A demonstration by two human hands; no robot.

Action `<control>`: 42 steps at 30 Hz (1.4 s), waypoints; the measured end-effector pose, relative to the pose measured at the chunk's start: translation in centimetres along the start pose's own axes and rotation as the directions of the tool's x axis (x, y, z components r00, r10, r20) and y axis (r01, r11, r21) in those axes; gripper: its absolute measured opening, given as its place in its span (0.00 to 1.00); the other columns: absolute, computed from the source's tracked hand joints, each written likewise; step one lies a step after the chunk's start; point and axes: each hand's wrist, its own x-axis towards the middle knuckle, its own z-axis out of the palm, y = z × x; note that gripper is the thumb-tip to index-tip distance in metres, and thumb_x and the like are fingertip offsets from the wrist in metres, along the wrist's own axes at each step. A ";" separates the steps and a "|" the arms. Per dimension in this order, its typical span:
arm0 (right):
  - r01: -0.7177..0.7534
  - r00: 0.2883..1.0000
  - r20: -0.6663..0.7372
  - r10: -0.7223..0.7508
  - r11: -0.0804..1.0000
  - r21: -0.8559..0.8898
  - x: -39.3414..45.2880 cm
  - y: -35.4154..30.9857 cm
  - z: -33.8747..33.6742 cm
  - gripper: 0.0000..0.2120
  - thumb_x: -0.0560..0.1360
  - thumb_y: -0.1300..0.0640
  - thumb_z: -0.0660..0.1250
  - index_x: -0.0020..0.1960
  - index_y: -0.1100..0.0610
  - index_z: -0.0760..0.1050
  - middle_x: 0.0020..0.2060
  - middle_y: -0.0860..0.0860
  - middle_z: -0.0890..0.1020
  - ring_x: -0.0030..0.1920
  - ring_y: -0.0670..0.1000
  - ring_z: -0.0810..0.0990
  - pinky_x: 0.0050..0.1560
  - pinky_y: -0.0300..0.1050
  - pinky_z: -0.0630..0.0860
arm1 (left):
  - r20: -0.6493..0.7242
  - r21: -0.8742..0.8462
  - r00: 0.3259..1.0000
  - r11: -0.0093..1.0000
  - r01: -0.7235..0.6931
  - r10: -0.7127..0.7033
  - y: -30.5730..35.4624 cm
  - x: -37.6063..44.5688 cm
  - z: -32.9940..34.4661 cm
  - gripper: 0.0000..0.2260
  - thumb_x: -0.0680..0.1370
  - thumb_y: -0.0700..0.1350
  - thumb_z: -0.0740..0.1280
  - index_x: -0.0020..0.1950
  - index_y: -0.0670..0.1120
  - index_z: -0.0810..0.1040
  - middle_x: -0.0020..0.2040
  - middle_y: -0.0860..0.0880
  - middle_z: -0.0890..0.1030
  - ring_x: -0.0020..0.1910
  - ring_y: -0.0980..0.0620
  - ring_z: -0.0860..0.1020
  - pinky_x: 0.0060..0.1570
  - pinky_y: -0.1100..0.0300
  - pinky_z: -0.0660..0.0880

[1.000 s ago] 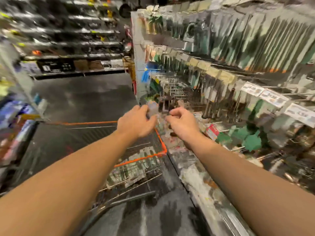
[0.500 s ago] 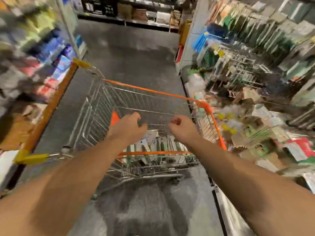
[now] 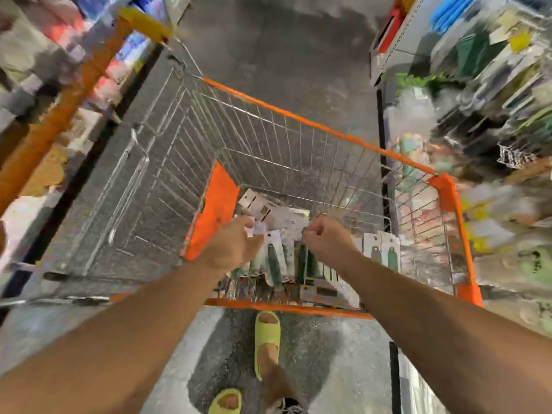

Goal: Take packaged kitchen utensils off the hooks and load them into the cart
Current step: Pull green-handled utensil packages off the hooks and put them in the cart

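The wire cart with its orange rim [image 3: 313, 124] stands right in front of me, and both my hands are over its near end. My left hand [image 3: 233, 249] grips the white card tops of packaged utensils [image 3: 273, 258] with dark green handles, which hang below its fingers. My right hand [image 3: 327, 239] is curled and pinches the top of more packaged utensils [image 3: 306, 261]. Other packages lie in the basket [image 3: 268, 209] and lean against its right side [image 3: 385, 249]. How many packages each hand holds is blurred.
The hook rack with hanging packaged goods [image 3: 493, 94] runs along the right, close to the cart. Shelves with an orange rail [image 3: 59, 115] are on the left. Grey aisle floor [image 3: 283, 40] stretches ahead. My feet in yellow-green slippers [image 3: 267, 333] stand behind the cart.
The view has swung from the hook rack down to the cart. Both hands have carried the packages from the hooks to low over the basket's near end.
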 end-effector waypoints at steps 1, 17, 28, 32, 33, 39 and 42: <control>-0.008 1.000 0.021 0.008 1.000 -0.018 1.7 0.5 0.3 0.10 0.78 0.53 0.68 0.58 0.53 0.80 0.56 0.51 0.83 0.47 0.52 0.83 0.46 0.45 0.81 | 0.032 -0.071 0.999 0.997 0.031 -0.029 -0.2 1.9 1.0 0.04 0.82 0.50 0.68 0.54 0.52 0.76 0.43 0.56 0.73 0.45 0.49 0.78 0.41 0.66 0.74; 0.069 0.957 0.289 0.039 0.932 -0.355 25.1 4.9 6.2 0.42 0.73 0.44 0.76 0.80 0.52 0.60 0.77 0.56 0.65 0.75 0.59 0.67 0.70 0.52 0.69 | 0.335 -0.699 0.818 0.458 0.549 -0.467 0.5 20.8 13.3 0.31 0.77 0.49 0.72 0.79 0.49 0.68 0.67 0.46 0.75 0.59 0.48 0.77 0.45 0.55 0.79; 0.108 0.899 0.421 0.123 0.868 -0.484 29.8 4.9 11.3 0.52 0.60 0.41 0.83 0.76 0.54 0.62 0.71 0.54 0.71 0.72 0.59 0.68 0.73 0.58 0.68 | 0.314 -0.698 0.731 0.375 0.611 -0.606 0.4 24.2 14.4 0.26 0.74 0.54 0.67 0.70 0.48 0.77 0.58 0.47 0.84 0.50 0.47 0.84 0.44 0.53 0.82; -0.006 0.906 0.403 0.128 0.957 -0.290 30.4 5.2 11.1 0.37 0.64 0.56 0.84 0.64 0.52 0.65 0.52 0.49 0.77 0.49 0.48 0.76 0.44 0.40 0.73 | 0.343 -0.691 0.720 0.357 0.629 -0.603 0.1 24.4 14.5 0.26 0.71 0.56 0.71 0.65 0.45 0.82 0.54 0.47 0.84 0.44 0.50 0.79 0.46 0.53 0.81; 0.019 0.912 0.398 0.101 0.958 -0.287 30.3 5.3 11.1 0.35 0.65 0.57 0.83 0.61 0.52 0.64 0.48 0.48 0.76 0.45 0.46 0.74 0.39 0.37 0.69 | 0.343 -0.698 0.725 0.354 0.622 -0.597 -0.1 24.4 14.8 0.22 0.73 0.55 0.73 0.63 0.44 0.83 0.52 0.48 0.83 0.43 0.51 0.78 0.45 0.55 0.80; 0.136 0.912 0.409 -0.004 0.946 -0.295 29.9 5.6 10.9 0.33 0.66 0.54 0.83 0.61 0.50 0.65 0.48 0.47 0.76 0.46 0.48 0.76 0.44 0.39 0.72 | 0.304 -0.739 0.750 0.352 0.575 -0.588 0.6 23.8 14.6 0.26 0.81 0.54 0.71 0.77 0.48 0.71 0.64 0.45 0.80 0.49 0.51 0.81 0.40 0.56 0.80; -0.045 0.862 0.496 0.106 0.990 -0.133 30.4 5.6 10.3 0.28 0.69 0.56 0.80 0.62 0.52 0.68 0.52 0.54 0.78 0.46 0.52 0.79 0.44 0.46 0.78 | 0.309 -0.765 0.758 0.324 0.557 -0.574 0.7 23.7 14.6 0.22 0.83 0.48 0.69 0.76 0.46 0.72 0.59 0.44 0.82 0.41 0.52 0.80 0.36 0.59 0.78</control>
